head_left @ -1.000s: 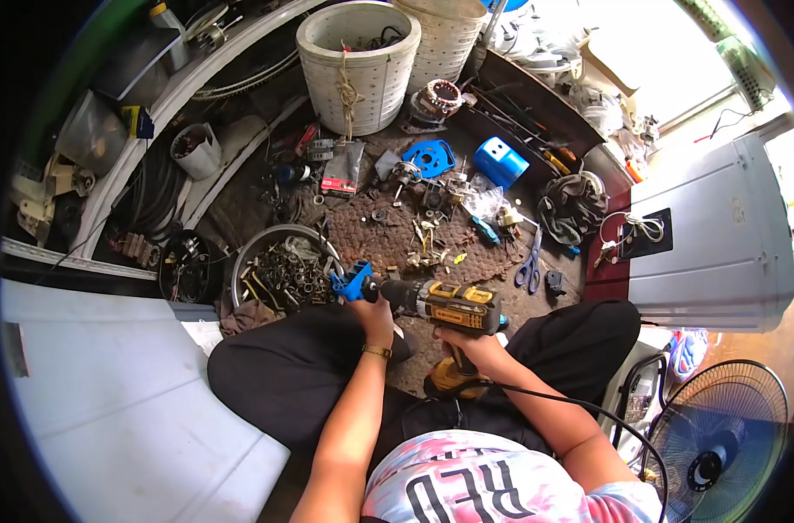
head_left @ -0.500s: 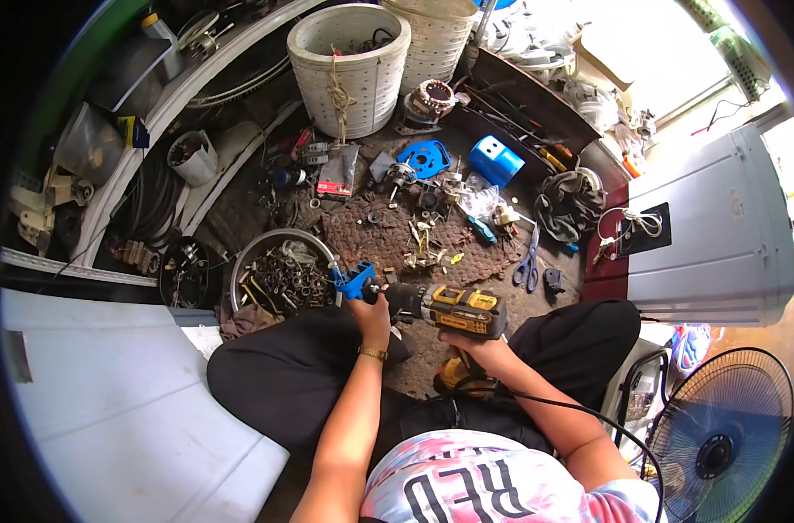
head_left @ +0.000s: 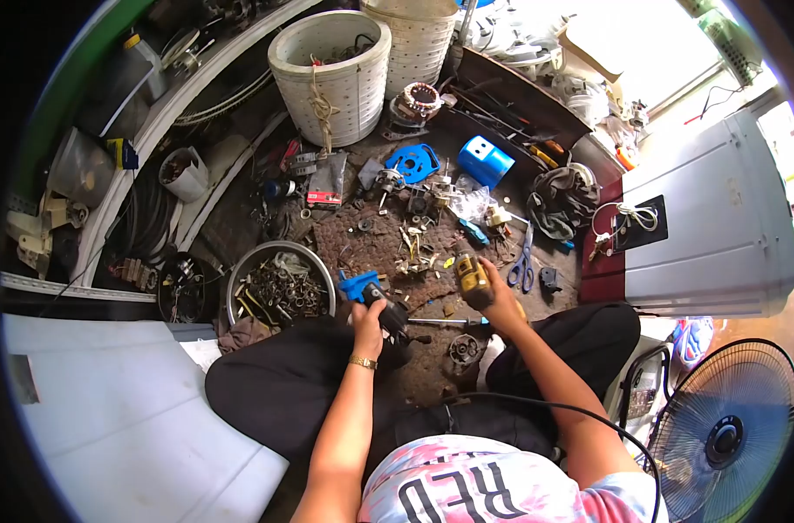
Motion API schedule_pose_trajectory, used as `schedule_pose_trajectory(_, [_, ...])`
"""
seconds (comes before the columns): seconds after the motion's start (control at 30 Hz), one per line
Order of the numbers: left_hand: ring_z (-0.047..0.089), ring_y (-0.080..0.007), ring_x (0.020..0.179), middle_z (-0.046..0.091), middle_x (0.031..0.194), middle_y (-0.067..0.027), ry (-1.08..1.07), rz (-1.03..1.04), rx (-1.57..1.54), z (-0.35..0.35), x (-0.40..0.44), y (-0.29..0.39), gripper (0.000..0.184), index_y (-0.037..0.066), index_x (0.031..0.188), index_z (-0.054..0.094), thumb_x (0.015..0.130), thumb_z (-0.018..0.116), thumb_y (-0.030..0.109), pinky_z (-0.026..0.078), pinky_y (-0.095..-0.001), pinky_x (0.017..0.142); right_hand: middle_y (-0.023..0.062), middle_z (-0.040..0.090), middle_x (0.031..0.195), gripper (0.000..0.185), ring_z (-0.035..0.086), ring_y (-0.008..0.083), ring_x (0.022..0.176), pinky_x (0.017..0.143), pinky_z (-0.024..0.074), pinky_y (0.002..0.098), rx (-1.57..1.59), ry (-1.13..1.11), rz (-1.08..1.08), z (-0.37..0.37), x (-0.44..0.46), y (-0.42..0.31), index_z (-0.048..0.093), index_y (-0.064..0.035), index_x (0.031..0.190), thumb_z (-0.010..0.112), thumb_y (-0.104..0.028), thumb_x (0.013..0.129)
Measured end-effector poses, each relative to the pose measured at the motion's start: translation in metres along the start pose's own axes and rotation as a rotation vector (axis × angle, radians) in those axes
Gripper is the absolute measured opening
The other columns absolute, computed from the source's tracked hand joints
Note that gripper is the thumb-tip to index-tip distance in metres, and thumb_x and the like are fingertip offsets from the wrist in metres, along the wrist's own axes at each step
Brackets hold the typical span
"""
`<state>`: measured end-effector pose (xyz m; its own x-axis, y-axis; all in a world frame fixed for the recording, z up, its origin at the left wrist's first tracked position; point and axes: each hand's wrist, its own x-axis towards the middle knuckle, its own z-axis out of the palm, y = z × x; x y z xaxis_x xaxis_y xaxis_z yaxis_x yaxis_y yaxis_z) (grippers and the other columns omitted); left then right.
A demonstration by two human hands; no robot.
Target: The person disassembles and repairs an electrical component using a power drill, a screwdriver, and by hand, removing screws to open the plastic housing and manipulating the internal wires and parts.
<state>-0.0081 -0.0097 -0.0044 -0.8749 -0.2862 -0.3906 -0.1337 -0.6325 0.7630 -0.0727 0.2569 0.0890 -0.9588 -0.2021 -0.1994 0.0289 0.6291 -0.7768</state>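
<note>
My left hand (head_left: 368, 329) is closed around a black cylindrical part (head_left: 386, 312) with a blue bracket (head_left: 359, 284) at its far end. I cannot tell exactly what that part is. In my right hand (head_left: 504, 309) is a yellow and black cordless drill (head_left: 473, 281), held apart from the part and pointing forward. A long screwdriver (head_left: 449, 322) lies on the floor between my hands. Near my foot sits a round metal piece (head_left: 464, 349). Blue-handled scissors (head_left: 521, 268) lie just right of the drill.
A metal bowl (head_left: 232, 296) of screws and small parts stands left of my knee. Ahead are a blue cover plate (head_left: 412, 162), a blue cylinder (head_left: 486, 162), a copper-wound stator (head_left: 417, 104) and a white perforated tub (head_left: 330, 87). A fan (head_left: 725, 440) stands at right.
My right hand has pulled the drill away from the black part, moving right and forward and turning it. The screwdriver and round metal piece now show. My left hand still holds the part.
</note>
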Motion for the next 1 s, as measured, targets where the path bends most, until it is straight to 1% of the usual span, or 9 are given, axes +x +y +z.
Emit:
schedule_pose_trajectory(0.07, [0.056, -0.0095, 0.090, 0.059, 0.100, 0.0011, -0.010, -0.016, 0.066, -0.002, -0.002, -0.009, 0.026, 0.007, 0.109, 0.055, 0.086, 0.069, 0.006, 0.047, -0.0279, 0.083, 0.0175, 0.057, 0.120, 0.080, 0.057, 0.0349, 0.108, 0.086, 0.0454, 0.0430, -0.277, 0.167, -0.112, 0.026, 0.018, 0.056, 0.036, -0.0232, 0.143, 0.067, 0.001, 0.074])
schedule_pose_trajectory(0.17, [0.057, -0.0090, 0.090, 0.059, 0.100, 0.0017, -0.026, -0.065, 0.122, 0.005, -0.013, 0.001, 0.028, 0.009, 0.108, 0.055, 0.085, 0.071, 0.009, 0.047, -0.0276, 0.082, 0.0141, 0.055, 0.114, 0.080, 0.055, 0.0365, 0.100, 0.078, 0.0429, 0.0469, -0.649, 0.160, -0.052, 0.042, 0.024, 0.107, 0.037, -0.0247, 0.144, 0.063, 0.001, 0.073])
schedule_pose_trajectory(0.3, [0.058, -0.0092, 0.090, 0.059, 0.098, 0.0023, -0.020, -0.098, 0.139, 0.017, -0.025, 0.011, 0.029, 0.009, 0.106, 0.056, 0.083, 0.074, 0.008, 0.047, -0.0287, 0.082, 0.0111, 0.052, 0.113, 0.068, 0.053, 0.0321, 0.098, 0.076, 0.0409, 0.0447, -0.845, 0.141, -0.118, 0.040, 0.025, 0.140, 0.035, -0.0279, 0.145, 0.052, -0.002, 0.084])
schedule_pose_trajectory(0.43, [0.057, -0.0099, 0.087, 0.058, 0.097, 0.0030, -0.050, -0.076, 0.192, 0.019, -0.022, 0.003, 0.035, 0.010, 0.109, 0.054, 0.082, 0.075, 0.007, 0.047, -0.0277, 0.083, 0.0118, 0.051, 0.114, 0.071, 0.053, 0.0333, 0.102, 0.081, 0.0440, 0.0482, -0.828, -0.009, -0.032, 0.036, 0.028, 0.149, 0.027, -0.0301, 0.149, 0.050, -0.005, 0.087])
schedule_pose_trajectory(0.53, [0.056, -0.0113, 0.087, 0.056, 0.098, 0.0015, -0.091, -0.063, 0.283, 0.025, -0.022, 0.001, 0.041, 0.008, 0.115, 0.051, 0.082, 0.076, 0.011, 0.047, -0.0286, 0.084, 0.0137, 0.053, 0.112, 0.034, 0.056, 0.0360, 0.099, 0.080, 0.0480, 0.0467, -0.663, 0.058, -0.100, 0.045, 0.037, 0.096, 0.059, -0.0147, 0.121, 0.060, -0.017, 0.087])
schedule_pose_trajectory(0.57, [0.056, -0.0124, 0.088, 0.056, 0.099, 0.0003, -0.110, -0.048, 0.330, 0.023, -0.021, -0.001, 0.043, 0.007, 0.116, 0.050, 0.082, 0.075, 0.012, 0.047, -0.0293, 0.085, 0.0165, 0.057, 0.104, 0.025, 0.058, 0.0368, 0.096, 0.079, 0.0489, 0.0453, -0.345, -0.030, -0.162, 0.048, 0.037, 0.067, 0.065, -0.0060, 0.101, 0.064, -0.027, 0.087])
schedule_pose_trajectory(0.7, [0.058, -0.0180, 0.095, 0.058, 0.105, -0.0061, -0.208, 0.105, 0.571, 0.013, -0.017, -0.021, 0.049, 0.002, 0.121, 0.047, 0.081, 0.075, 0.012, 0.047, -0.0330, 0.087, 0.0220, 0.066, 0.091, 0.041, 0.062, 0.0424, 0.086, 0.074, 0.0471, 0.0484, 0.069, -0.406, -0.125, 0.065, 0.018, -0.029, 0.060, -0.0060, 0.105, 0.048, -0.044, 0.097])
schedule_pose_trajectory(0.87, [0.061, -0.0197, 0.099, 0.061, 0.109, -0.0098, -0.257, 0.207, 0.705, 0.021, -0.037, -0.010, 0.050, 0.001, 0.120, 0.047, 0.079, 0.074, 0.010, 0.048, -0.0341, 0.087, 0.0203, 0.065, 0.084, 0.033, 0.062, 0.0417, 0.083, 0.070, 0.0459, 0.0501, -0.084, -0.461, -0.236, 0.070, 0.013, -0.046, 0.056, -0.0052, 0.097, 0.054, -0.038, 0.095])
schedule_pose_trajectory(1.0, [0.061, -0.0168, 0.095, 0.062, 0.105, -0.0078, -0.326, 0.055, 0.564, 0.017, -0.038, -0.007, 0.048, 0.002, 0.118, 0.050, 0.077, 0.074, 0.007, 0.049, -0.0315, 0.084, 0.0188, 0.064, 0.082, 0.026, 0.061, 0.0411, 0.080, 0.066, 0.0466, 0.0483, -0.043, -0.398, -0.390, 0.072, 0.003, -0.043, 0.053, -0.0032, 0.094, 0.064, -0.026, 0.089])
